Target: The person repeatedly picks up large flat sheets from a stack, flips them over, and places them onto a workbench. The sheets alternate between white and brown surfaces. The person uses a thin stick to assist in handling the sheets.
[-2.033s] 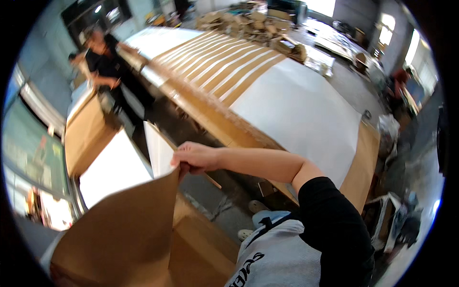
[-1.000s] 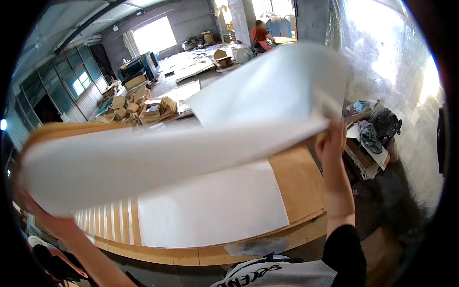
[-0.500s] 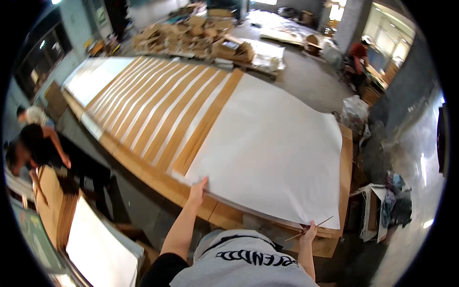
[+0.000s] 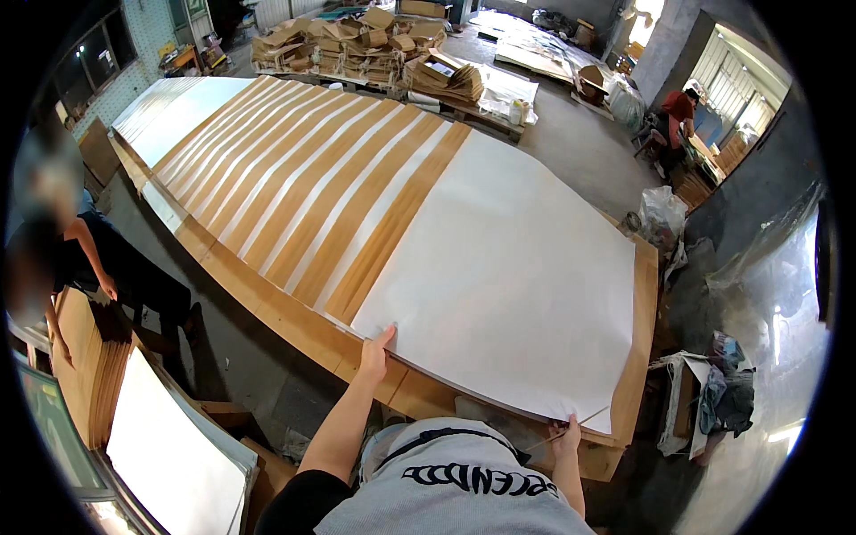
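A large white sheet (image 4: 517, 259) covers the near right part of a long work table. My left hand (image 4: 377, 354) is closed on its near edge, thumb on top, close to the sheet's left corner. At the near right corner, my right hand (image 4: 565, 439) pinches the same edge. A thin wooden stick (image 4: 592, 415) also sits in that right hand, jutting out to both sides. Left of the sheet, brown bands (image 4: 361, 174) alternate with narrow white ones in a staggered row across the table. The fingers beneath the sheet are hidden.
Brown board (image 4: 644, 330) borders the table's right end. At lower left stand a brown cardboard stack (image 4: 109, 379) and a white sheet pile (image 4: 174, 446), with people beside them. Cardboard heaps (image 4: 357, 53) lie beyond the table. A person in red (image 4: 679, 111) works far right; a cloth-draped box (image 4: 695, 401) stands nearer.
My right hand has shifted slightly left with the sheet's corner and the stick. The sheet lies smoother near that corner. My left hand keeps its hold, and the view has tilted a little.
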The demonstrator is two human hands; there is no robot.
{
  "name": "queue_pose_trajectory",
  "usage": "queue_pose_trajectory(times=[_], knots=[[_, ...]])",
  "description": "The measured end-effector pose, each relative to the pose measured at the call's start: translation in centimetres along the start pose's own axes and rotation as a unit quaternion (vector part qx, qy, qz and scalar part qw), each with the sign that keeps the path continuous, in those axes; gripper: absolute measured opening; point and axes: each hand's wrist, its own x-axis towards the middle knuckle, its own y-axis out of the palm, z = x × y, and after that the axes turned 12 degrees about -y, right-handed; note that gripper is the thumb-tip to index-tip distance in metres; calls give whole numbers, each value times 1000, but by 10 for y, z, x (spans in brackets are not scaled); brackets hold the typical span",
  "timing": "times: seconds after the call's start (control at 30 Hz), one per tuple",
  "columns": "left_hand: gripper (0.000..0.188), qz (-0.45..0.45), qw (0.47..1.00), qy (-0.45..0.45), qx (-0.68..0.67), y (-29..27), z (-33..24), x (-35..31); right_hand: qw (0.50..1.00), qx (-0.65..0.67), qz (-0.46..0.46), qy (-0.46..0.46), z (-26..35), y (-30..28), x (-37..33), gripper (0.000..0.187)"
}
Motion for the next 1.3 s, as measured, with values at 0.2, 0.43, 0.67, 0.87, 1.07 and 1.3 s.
queue_pose_trajectory(times=[0.2,0.43,0.67,0.87,1.07,1.3], knots=[[29,4,997,24,-68,-7,8,7,999,-37,-3,-4,0,-3,-5,20],[34,-91,995,8,-38,-17,5,6,998,-57,-9,-9,-3,-9,-6,20],[13,-199,961,149,123,-44,-32,-4,998,-65,23,-7,4,-15,-4,18],[14,-190,976,97,45,-46,-32,4,997,-72,31,-23,10,-3,-13,17],[16,-197,977,81,12,-48,-33,7,996,-53,71,-21,9,-3,-21,16],[16,-210,974,80,17,-46,-34,5,998,-40,39,-37,4,0,-24,16]])
